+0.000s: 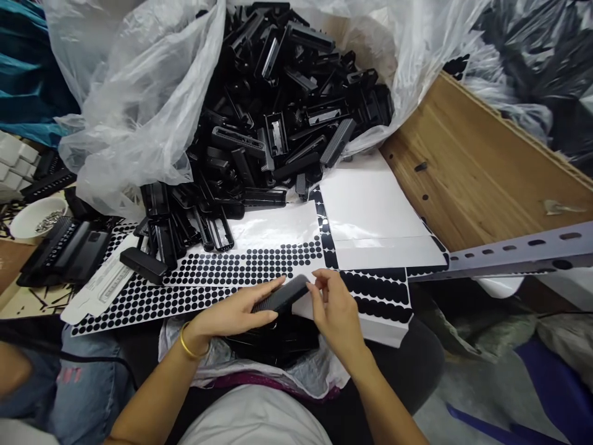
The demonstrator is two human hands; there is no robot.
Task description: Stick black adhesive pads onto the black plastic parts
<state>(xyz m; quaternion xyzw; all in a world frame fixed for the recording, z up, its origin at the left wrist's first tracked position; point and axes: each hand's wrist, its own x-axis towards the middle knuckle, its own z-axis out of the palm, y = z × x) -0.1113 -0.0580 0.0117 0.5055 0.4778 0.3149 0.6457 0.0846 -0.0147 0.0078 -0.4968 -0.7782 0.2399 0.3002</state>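
Observation:
My left hand (229,314) grips a long black plastic casing (283,296) with a ribbed surface, thumb on the near side and fingers on the far side. At the casing's right end, the thumb and forefinger of my right hand (337,309) are pinched together, touching or almost touching its tip. Whatever lies between those fingertips is too small to make out. Beneath my hands is a sheet of round black stickers (250,264) on white backing. Below them, a bag in my lap (333,369) holds more black parts (273,341).
A large clear plastic bag (152,93) spills a heap of black casings (278,123) at the back. White sheets (375,204) lie beside a wooden board (482,154) on the right. At left are a white bowl of small metal parts (39,219) and another person's jeans (90,386).

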